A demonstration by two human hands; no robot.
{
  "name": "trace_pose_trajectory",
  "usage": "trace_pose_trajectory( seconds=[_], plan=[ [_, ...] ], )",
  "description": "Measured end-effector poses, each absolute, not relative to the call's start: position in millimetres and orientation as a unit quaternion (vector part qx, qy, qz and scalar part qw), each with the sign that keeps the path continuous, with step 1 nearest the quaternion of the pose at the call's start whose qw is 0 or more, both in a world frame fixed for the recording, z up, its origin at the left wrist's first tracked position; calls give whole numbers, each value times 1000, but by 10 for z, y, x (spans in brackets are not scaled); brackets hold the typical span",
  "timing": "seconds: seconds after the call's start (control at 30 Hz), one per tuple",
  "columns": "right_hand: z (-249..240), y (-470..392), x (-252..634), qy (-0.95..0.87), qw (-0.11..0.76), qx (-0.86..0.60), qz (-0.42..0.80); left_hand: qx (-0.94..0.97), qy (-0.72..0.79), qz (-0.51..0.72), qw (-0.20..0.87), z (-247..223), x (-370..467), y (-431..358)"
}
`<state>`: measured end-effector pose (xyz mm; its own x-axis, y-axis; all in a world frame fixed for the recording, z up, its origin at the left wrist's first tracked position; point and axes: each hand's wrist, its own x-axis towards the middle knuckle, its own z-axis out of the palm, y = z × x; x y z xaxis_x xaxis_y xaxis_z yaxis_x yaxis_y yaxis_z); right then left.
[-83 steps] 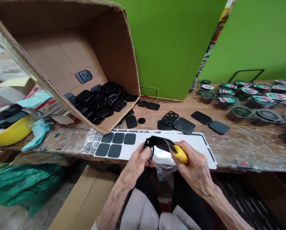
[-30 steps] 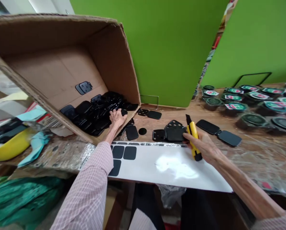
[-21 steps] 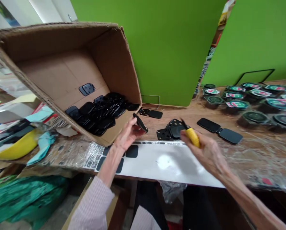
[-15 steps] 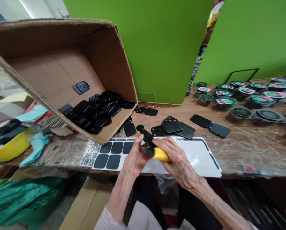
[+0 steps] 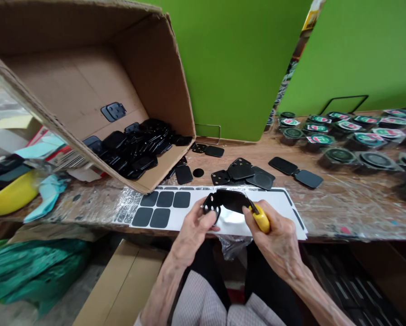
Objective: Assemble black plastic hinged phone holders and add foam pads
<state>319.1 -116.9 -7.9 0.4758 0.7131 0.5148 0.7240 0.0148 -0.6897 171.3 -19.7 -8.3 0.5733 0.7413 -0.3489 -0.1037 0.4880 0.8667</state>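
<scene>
left hand pinches the perforated end of a black hinged plate; right hand is clenched round a yellow knife, tip at the plate's other end. plate is held just above the white sticker sheet. looks light, stiff, smooth plastic; best held by its edges. 5 black pads remain at the sheet's left end, table under it.

Bright, even daylight fills the scene, with soft shadows only. Glare whitens the glossy white sheet just beyond the hands, and the plastic-covered bench to their right shines faintly. Wide-angle distortion bends the cardboard box up and left of them. Far edges blur; the hands look sharp.
</scene>
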Motion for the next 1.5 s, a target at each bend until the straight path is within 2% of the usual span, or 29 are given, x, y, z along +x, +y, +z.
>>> trace_pose_trajectory(
  seconds=[0.1, 0.23, 0.33, 0.57, 0.73, 0.83, 0.93, 1.0, 1.1, 1.23, 1.37, 1.5],
  plan=[
    [-101, -1206, 3174, -441, 532, -714, 113, 485, 366, 331, 722, -146, 1651, -206],
    [-82, -1202, 3261, -212, 657, -629, 359, 451, 317, 290, 782, -213, 1538, -168],
    [-89, -1174, 3295, -95, 709, -528, 458, 396, 273, 299, 824, -255, 1499, -164],
    [-242, -1194, 3191, 16, 711, -504, 491, 352, 170, 302, 869, -211, 1475, -179],
    [-292, -1218, 3095, 63, 727, -472, 496, 347, 179, 307, 868, -134, 1559, -212],
    [-318, -1214, 3014, 46, 729, -462, 502, 325, 180, 354, 858, -84, 1702, -315],
    [-324, -1202, 2964, -14, 704, -504, 501, 346, 219, 435, 802, -1, 1859, -388],
    [-294, -1195, 2987, -133, 653, -593, 452, 368, 235, 473, 765, 74, 1924, -366],
    [-172, -1182, 3094, -394, 533, -704, 255, 422, 267, 490, 714, 187, 1932, -260],
    [104, -1136, 3177, -657, 379, -652, 8, 508, 327, 473, 642, 265, 1866, -160],
    [330, -1055, 3133, -732, 269, -609, -141, 589, 327, 474, 567, 265, 1814, -146],
    [408, -1031, 3135, -749, 239, -589, -184, 637, 350, 454, 515, 239, 1781, -137]
  ],
)
